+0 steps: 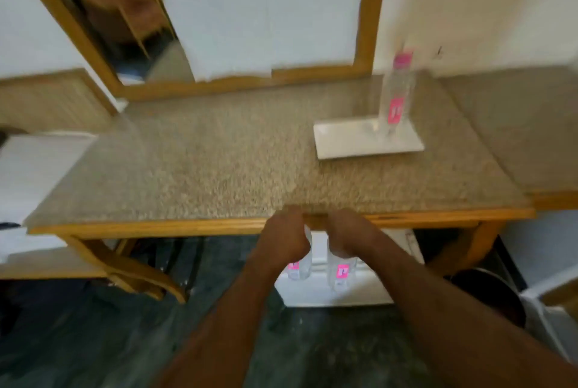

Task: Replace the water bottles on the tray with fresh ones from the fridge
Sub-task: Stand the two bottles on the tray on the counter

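Observation:
A white rectangular tray [347, 145] lies on the speckled table top at the right. One clear water bottle [396, 96] with a pink cap and pink label stands upright on its far right part. My left hand [286, 237] is closed around the top of a clear bottle [298, 268] that hangs below the table's front edge. Beside it, my right hand [347, 234] grips a second clear bottle [341, 273] with a pink label. Both hands sit just in front of the wooden table edge. The whole view is blurred by motion.
A white fridge [337, 293] stands under the table, behind the held bottles. A wood-framed mirror [250, 12] leans on the wall behind the table. A wooden chair [131, 268] is tucked under at the left. A dark bin [491, 297] sits at the lower right.

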Demonstrator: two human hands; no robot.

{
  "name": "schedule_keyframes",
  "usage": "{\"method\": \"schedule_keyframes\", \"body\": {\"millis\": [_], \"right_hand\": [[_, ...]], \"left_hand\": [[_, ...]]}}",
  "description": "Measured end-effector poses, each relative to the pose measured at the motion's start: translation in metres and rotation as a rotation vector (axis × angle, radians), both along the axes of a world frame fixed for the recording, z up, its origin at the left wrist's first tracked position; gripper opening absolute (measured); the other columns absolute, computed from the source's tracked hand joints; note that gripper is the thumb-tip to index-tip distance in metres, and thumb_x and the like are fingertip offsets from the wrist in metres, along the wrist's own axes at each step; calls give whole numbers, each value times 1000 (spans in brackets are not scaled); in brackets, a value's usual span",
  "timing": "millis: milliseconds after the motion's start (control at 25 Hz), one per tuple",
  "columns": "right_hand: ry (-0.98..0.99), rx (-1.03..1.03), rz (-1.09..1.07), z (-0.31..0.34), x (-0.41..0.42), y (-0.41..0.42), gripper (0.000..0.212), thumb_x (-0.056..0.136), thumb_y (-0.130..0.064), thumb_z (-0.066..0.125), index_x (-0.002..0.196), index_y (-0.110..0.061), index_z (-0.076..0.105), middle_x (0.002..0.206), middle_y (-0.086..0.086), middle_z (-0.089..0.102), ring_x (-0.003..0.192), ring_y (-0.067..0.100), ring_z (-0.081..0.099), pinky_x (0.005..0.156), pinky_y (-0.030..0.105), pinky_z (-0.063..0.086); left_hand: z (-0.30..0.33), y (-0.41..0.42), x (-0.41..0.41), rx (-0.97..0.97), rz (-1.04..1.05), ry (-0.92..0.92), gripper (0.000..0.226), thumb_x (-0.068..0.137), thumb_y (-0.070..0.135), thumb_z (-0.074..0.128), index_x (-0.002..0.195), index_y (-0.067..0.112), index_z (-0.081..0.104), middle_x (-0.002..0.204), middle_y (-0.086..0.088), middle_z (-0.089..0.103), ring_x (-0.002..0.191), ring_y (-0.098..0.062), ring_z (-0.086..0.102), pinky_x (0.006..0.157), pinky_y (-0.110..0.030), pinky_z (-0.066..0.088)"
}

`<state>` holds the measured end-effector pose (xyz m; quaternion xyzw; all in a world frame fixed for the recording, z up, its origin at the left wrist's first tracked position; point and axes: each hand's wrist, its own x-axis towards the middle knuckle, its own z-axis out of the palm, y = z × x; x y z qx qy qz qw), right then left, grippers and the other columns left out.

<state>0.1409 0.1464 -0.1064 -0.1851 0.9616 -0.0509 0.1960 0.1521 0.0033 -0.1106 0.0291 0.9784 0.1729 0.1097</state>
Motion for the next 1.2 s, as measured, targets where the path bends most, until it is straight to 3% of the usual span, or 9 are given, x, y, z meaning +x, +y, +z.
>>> {"method": "schedule_keyframes", "body": {"millis": [200,320,400,480,560,720,800,920,1200], "right_hand": [[203,154,183,207,-17,27,18,83,-6,51,90,-1,67,96,15,69,89,33,65,66,30,41],[313,196,187,290,-34,41,13,82,-6,54,73,-3,64,67,7,57,68,26,56,47,22,33],[358,130,115,331,-54,48,13,82,-9,58,82,1,66,66,5,52,62,21,49,43,23,26],[369,102,72,360,-76,53,16,83,-13,60,90,0,66,72,7,56,61,19,48,45,22,27],[364,118,63,372,-101,55,17,86,-14,60,94,0,65,71,6,51,62,19,48,47,22,30],[345,124,8,350,-149,55,17,86,-7,54,97,3,63,65,3,46,69,21,50,64,28,39],[311,111,-26,329,-168,55,16,85,-6,55,96,3,64,61,2,42,68,20,52,65,27,42],[256,71,-19,299,-186,56,18,87,-9,55,99,0,65,73,6,53,77,22,57,72,30,49],[136,66,-71,256,-206,60,3,82,-3,59,83,-3,62,61,2,46,66,19,52,63,29,44]], "left_hand": [[188,48,-18,-89,59,113,29,78,17,66,105,11,58,106,-11,65,92,-27,63,71,-30,50],[268,63,-33,-104,19,180,18,77,13,63,94,9,64,94,-10,69,78,-23,63,61,-28,49],[305,71,-51,-81,13,224,11,76,10,61,85,6,65,87,-12,69,68,-20,59,50,-24,42],[325,78,-72,-42,17,262,18,77,11,61,93,4,62,93,-14,69,74,-23,60,54,-25,42],[331,84,-98,-20,8,283,26,77,12,62,102,4,59,101,-15,67,86,-27,62,62,-29,46],[310,87,-157,27,-33,260,26,78,11,65,101,6,55,101,-13,65,81,-23,57,63,-29,44],[291,85,-178,26,-79,239,23,77,8,64,100,5,57,100,-14,66,86,-26,60,66,-31,49],[261,82,-198,21,-143,211,18,78,3,59,96,4,63,99,-14,68,91,-28,63,69,-30,48],[205,89,-214,74,-74,133,28,75,7,67,101,6,54,97,-12,66,79,-22,56,64,-31,49]]}}
